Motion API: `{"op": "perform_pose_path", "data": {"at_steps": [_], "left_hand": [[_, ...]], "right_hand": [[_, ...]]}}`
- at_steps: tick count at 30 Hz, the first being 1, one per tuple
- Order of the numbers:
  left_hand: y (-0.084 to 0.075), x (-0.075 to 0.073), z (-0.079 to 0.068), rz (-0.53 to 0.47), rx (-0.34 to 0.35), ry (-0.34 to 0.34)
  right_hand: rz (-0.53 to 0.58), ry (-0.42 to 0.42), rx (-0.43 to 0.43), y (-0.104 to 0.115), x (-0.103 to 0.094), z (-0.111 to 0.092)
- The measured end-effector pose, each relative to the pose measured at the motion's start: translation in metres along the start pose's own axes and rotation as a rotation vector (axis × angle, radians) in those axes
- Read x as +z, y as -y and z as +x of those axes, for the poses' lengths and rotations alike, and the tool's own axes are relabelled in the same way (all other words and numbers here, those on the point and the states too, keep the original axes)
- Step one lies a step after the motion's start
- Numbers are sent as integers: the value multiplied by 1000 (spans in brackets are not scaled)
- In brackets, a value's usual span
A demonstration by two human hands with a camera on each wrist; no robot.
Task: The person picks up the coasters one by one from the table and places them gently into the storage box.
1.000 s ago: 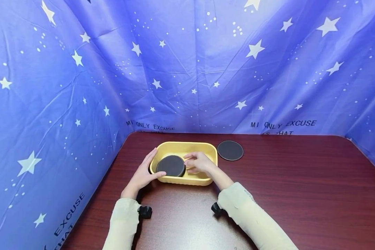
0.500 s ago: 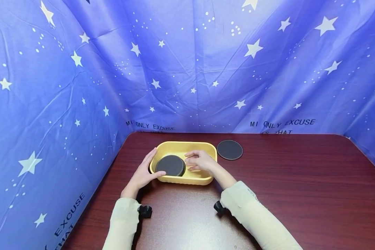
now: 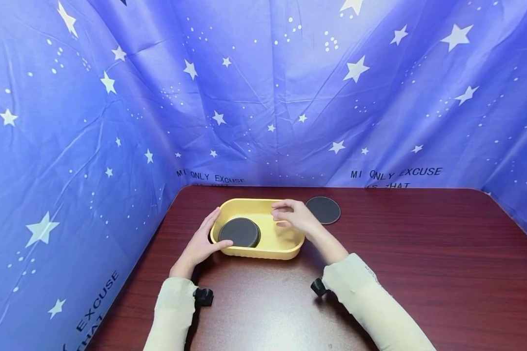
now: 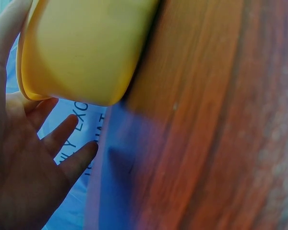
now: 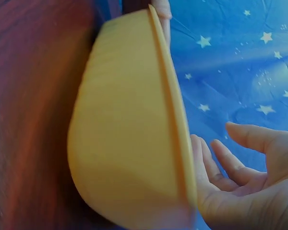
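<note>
My left hand [image 3: 200,243] grips the left end of a yellow plastic tub [image 3: 263,253], thumb over the near rim and fingers along the outer side. In the left wrist view several fingers of this hand spread past the tub's wall [image 4: 86,52]. Inside the tub, at the left, lies a thick stack of round black coasters [image 3: 239,232]. Above the tub's right end my right hand [image 3: 296,217] hovers with loosely bent fingers, holding nothing. The right wrist view shows that hand [image 5: 245,177] beside the tub's rim. A single black coaster [image 3: 325,209] lies flat on the table, partly behind it.
The dark red wooden table [image 3: 421,258] carries the tub near its far left corner. A blue star-print cloth [image 3: 263,97] hangs behind the table and along both sides. A black wrist mount [image 3: 203,297] sticks out from the left sleeve, another from the right.
My right hand has moved away from the coaster stack, rightward and slightly back, toward the tub's right rim. The left hand, the tub and the coasters stay in place.
</note>
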State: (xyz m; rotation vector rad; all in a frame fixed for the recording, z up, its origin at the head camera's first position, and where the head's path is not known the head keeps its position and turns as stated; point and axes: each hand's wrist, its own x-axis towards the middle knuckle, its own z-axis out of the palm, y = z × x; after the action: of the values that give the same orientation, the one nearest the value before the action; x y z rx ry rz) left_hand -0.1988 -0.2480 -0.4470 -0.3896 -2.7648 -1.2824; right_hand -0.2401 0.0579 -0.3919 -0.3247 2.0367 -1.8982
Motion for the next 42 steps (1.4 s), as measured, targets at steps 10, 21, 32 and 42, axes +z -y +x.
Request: {"op": "perform_pose_path", "data": {"at_steps": [10, 21, 32, 42], "left_hand": [[0, 1, 0, 7, -5, 1], [2, 1, 1, 10, 0, -1], [1, 2, 0, -1, -2, -5], [1, 1, 0, 17, -11, -1]], "right_hand": [[13, -107, -42, 3, -36, -4], [-22, -295, -104, -9, -66, -9], [-104, -452, -114, -26, -90, -10], [-116, -481, -46, -48, -110, -9]]}}
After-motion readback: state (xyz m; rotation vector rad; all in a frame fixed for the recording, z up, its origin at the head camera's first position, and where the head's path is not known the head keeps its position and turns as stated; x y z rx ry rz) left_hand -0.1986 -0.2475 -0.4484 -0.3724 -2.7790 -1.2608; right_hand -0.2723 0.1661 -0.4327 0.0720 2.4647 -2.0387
